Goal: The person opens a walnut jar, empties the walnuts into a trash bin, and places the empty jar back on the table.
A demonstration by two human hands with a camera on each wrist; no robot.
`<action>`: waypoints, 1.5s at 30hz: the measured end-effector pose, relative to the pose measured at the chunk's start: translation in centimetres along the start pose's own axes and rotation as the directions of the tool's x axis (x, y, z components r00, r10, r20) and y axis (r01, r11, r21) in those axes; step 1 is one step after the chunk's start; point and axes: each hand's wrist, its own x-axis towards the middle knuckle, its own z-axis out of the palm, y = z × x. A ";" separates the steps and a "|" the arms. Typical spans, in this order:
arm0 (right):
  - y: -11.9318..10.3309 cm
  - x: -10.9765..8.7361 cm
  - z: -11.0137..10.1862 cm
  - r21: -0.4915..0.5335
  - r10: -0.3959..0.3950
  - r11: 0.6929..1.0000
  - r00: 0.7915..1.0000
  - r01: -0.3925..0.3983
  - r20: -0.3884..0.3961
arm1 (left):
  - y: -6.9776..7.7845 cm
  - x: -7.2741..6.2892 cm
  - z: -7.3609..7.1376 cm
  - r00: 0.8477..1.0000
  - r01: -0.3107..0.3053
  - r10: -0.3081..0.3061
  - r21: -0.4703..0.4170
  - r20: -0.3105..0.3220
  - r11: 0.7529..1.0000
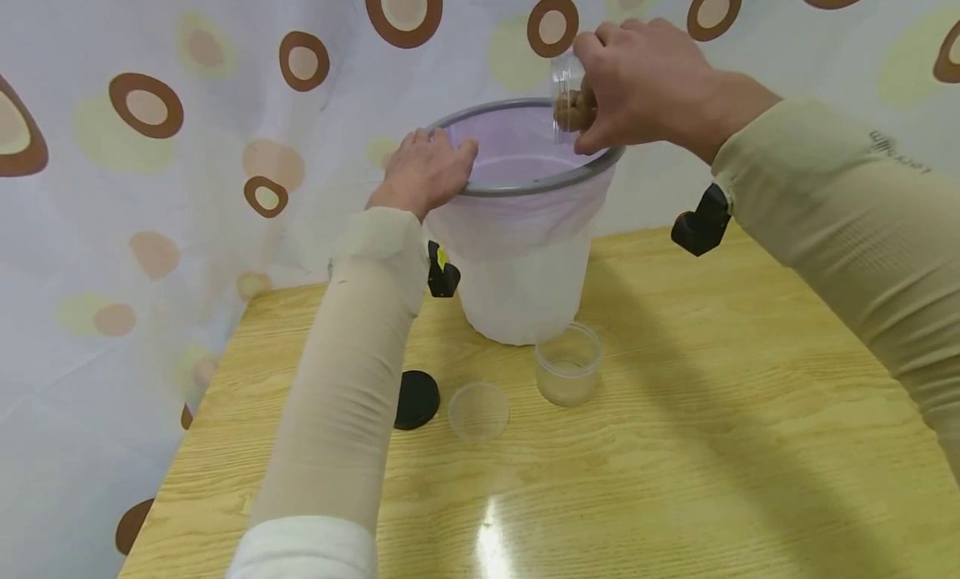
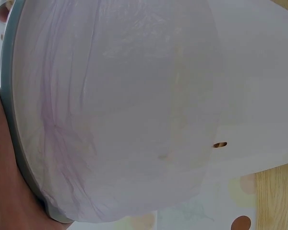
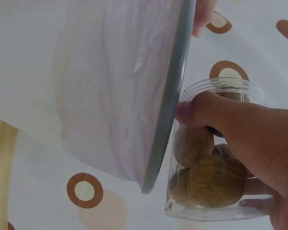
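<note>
My right hand point(image 1: 645, 83) grips a clear plastic jar point(image 3: 206, 213) tipped on its side above the bin's right rim, with its ridged mouth end to the left. Several round brown walnuts point(image 3: 217, 179) lie inside the jar, and small crumbs cling near its base. At the bin's far-left rim, my left hand point(image 1: 427, 171) holds on with its fingers and thumb over the edge. The white bin point(image 1: 521, 287) stands upright, a thin purple-tinted bag lining it under a grey rim point(image 1: 517, 190).
In front of the bin sit an open clear tub point(image 1: 567, 383), a clear round disc point(image 1: 478, 412) and a black lid point(image 1: 417, 400), partly behind the left sleeve. All rest on a wood-grain table point(image 1: 675, 479). A patterned curtain point(image 1: 217, 229) hangs behind.
</note>
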 end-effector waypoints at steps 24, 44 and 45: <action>0.5 0.3 0.7 -0.184 -0.094 0.979 0.996 0.089 -0.014 | 0.8 -0.1 0.0 1.000 -0.008 0.009 0.014 -0.019 1.000; 0.4 0.4 0.5 -0.258 -0.100 0.961 0.995 0.096 -0.002 | 1.0 0.0 0.1 1.000 -0.012 0.012 0.001 -0.020 1.000; 0.4 0.3 0.5 -0.263 -0.102 0.960 0.995 0.098 -0.004 | 1.0 0.0 0.1 1.000 -0.012 0.012 0.002 -0.021 1.000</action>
